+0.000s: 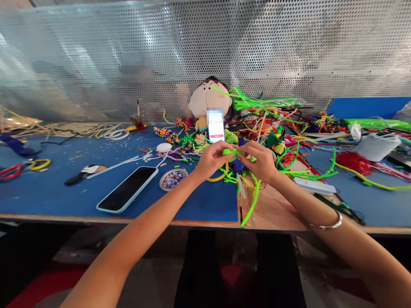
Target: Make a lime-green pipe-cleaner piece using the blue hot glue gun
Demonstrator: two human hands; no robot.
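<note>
Both hands meet above the table at the middle of the head view. My left hand (213, 159) pinches one side of a small bright green knotted cord piece (231, 152). The fingers of my right hand (259, 160) are closed on its other side. From below my right hand a loose green cord (255, 203) curves down to the table's front edge. Short green cord bits (229, 176) lie just under the hands. Behind them a lit phone (216, 124) stands upright against a plush doll (210, 100).
A dark-screened phone (127, 189) and a round patterned disc (174, 179) lie left of centre. Scissors (39, 164) are at the far left. Tangled coloured cords (263, 124) spread along the back right. A perforated metal panel (272, 47) rises behind the table.
</note>
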